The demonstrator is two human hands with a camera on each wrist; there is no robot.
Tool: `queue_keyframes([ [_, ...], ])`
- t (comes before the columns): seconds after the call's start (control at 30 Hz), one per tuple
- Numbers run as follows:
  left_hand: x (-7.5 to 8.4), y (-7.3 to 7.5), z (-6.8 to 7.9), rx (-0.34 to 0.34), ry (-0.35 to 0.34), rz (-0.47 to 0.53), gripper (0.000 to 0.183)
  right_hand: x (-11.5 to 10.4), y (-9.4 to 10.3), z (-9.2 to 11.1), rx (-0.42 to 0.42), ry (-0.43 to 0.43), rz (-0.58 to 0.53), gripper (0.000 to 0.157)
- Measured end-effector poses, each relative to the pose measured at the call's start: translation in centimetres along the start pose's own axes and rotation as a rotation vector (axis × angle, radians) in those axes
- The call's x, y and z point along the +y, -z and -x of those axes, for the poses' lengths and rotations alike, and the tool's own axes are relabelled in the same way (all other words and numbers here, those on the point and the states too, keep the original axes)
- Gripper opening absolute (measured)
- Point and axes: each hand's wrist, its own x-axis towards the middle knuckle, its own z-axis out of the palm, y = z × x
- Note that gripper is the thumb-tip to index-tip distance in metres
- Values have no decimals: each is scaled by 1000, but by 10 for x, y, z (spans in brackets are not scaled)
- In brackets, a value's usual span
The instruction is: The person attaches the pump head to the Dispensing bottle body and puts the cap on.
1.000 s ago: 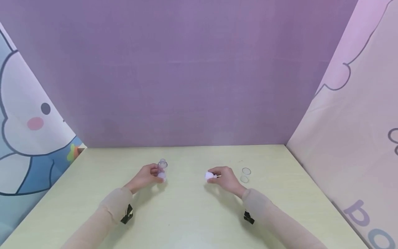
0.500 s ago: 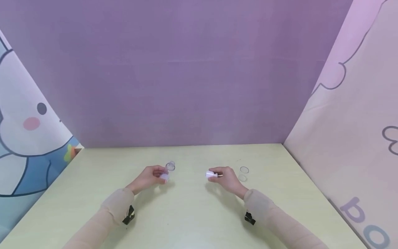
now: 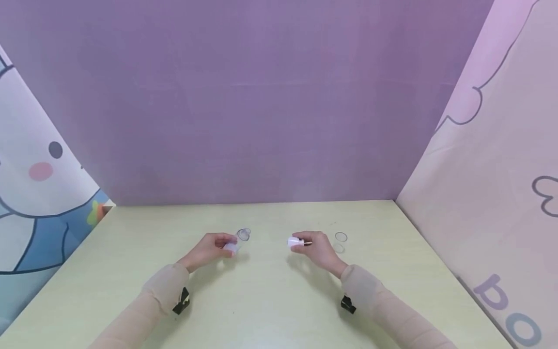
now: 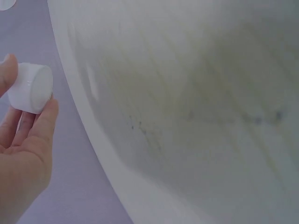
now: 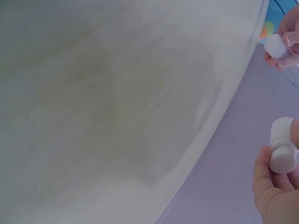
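Observation:
Between its thumb and fingers, my left hand (image 3: 212, 247) grips a clear cylindrical container (image 3: 243, 234) by a white cap (image 3: 230, 247) at its lower end. The container leans to the right, its clear far end pointing up and away from me. In the left wrist view the white cap (image 4: 32, 87) shows large beside the thumb. My right hand (image 3: 317, 249) pinches a small white bottle (image 3: 295, 242) sideways, and its narrower end (image 5: 283, 161) faces the right wrist camera. Both hands are held above the table, a gap apart.
A clear cup with a dark rim (image 3: 341, 236) stands on the pale table (image 3: 270, 295), just right of my right hand. A purple wall (image 3: 261, 106) closes off the back, with printed panels at the left (image 3: 26, 194) and right (image 3: 492, 194).
The clear container in my left hand has tipped from nearly upright toward the right. My right hand keeps hold of the white bottle, which has barely moved. The head view has shifted slightly.

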Motion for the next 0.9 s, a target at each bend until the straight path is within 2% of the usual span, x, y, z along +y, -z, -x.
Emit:
queue_keyframes([
  [0.2, 2, -1, 0, -2, 17, -10, 38, -5, 1, -1, 7, 0, -3, 36],
  [0.43, 4, -4, -1, 2, -4, -59, 38, -11, 2, -1, -5, 3, -3, 37],
  [0.63, 8, -8, -2, -12, 2, -59, 36, -18, 4, -1, 16, 8, 7, 36],
  [0.9, 11, -12, -7, -62, -32, -46, 35, -26, 5, -2, 17, 17, -19, 36],
])
